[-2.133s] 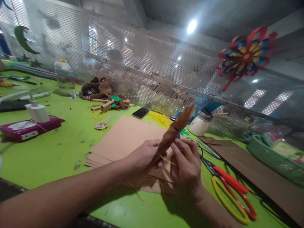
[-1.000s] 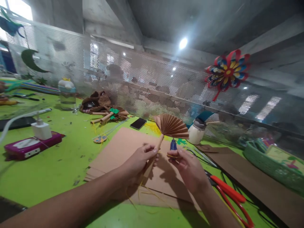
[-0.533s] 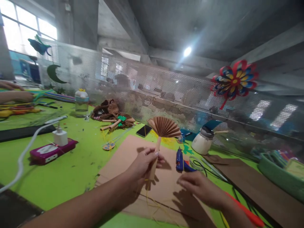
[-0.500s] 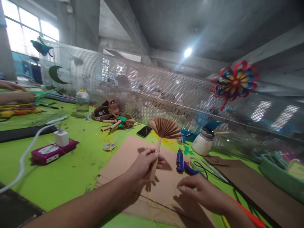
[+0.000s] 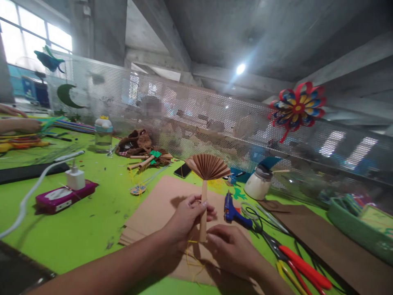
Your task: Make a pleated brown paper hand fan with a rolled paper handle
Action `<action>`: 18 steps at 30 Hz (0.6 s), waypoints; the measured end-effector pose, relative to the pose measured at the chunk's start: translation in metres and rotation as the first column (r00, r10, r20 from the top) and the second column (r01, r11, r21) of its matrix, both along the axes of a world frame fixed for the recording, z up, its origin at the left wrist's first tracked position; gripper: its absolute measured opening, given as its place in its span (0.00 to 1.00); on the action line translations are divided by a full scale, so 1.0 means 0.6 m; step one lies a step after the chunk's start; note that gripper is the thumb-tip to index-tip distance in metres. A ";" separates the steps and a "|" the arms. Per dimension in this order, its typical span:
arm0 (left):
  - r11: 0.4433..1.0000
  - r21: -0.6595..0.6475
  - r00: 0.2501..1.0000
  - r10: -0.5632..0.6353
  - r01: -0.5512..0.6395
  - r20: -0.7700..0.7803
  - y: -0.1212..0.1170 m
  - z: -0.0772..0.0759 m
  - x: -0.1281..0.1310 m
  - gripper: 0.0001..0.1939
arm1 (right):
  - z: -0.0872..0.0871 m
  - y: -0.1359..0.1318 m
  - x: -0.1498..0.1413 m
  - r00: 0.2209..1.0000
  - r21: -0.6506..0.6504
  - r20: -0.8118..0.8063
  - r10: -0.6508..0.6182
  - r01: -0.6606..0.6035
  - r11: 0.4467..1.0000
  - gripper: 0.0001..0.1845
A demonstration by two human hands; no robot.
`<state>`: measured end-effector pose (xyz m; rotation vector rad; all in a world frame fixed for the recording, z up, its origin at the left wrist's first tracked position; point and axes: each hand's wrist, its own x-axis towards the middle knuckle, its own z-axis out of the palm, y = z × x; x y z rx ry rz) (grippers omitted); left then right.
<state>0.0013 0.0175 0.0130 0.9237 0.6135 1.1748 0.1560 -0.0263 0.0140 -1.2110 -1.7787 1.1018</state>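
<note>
A folding fan of pleated brown paper (image 5: 210,167) stands upright on a flat tan handle. My left hand (image 5: 190,213) is closed around that handle, thumb across its front. Beside the handle's lower end, my right hand (image 5: 230,246) has loosely bent fingers that are apart, with nothing visible in them; whether the fingertips touch the handle I cannot tell. Thin yellow string (image 5: 192,260) hangs below my left hand. Under both hands lie stacked brown paper sheets (image 5: 153,209). To the right rest a blue glue gun (image 5: 229,209) and red-handled scissors (image 5: 302,262), partly behind my right forearm.
A purple power strip (image 5: 66,196) with a white plug lies left. Behind are a phone (image 5: 183,171), a jar (image 5: 103,137) and a white pot (image 5: 258,184). A green basket (image 5: 357,227) stands right. Another person's hands (image 5: 18,123) work far left. A perforated screen (image 5: 184,123) bounds the table.
My right hand has moved left, close to the bottom of the fan's handle. The fan has turned more upright. More of the scissors shows at right, and the view has shifted slightly.
</note>
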 end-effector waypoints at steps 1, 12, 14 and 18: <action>1.000 0.003 1.000 -0.007 0.007 0.000 -0.003 -0.001 0.002 0.14 | -0.014 0.000 -0.016 0.993 -0.123 -0.116 -0.006 -0.008 0.992 0.13; 0.999 0.046 0.993 0.006 0.000 -0.117 -0.013 0.005 0.004 0.17 | -0.060 0.008 -0.047 0.926 -0.221 -0.375 -0.044 -0.043 0.974 0.26; 0.999 0.049 0.993 0.011 -0.005 -0.120 -0.016 0.005 0.005 0.16 | -0.061 0.009 -0.047 0.920 -0.220 -0.389 -0.058 -0.032 0.975 0.26; 0.998 0.067 0.986 0.009 0.003 -0.166 -0.014 -0.001 0.006 0.13 | -0.065 0.009 -0.048 0.916 -0.225 -0.397 -0.056 -0.038 0.974 0.26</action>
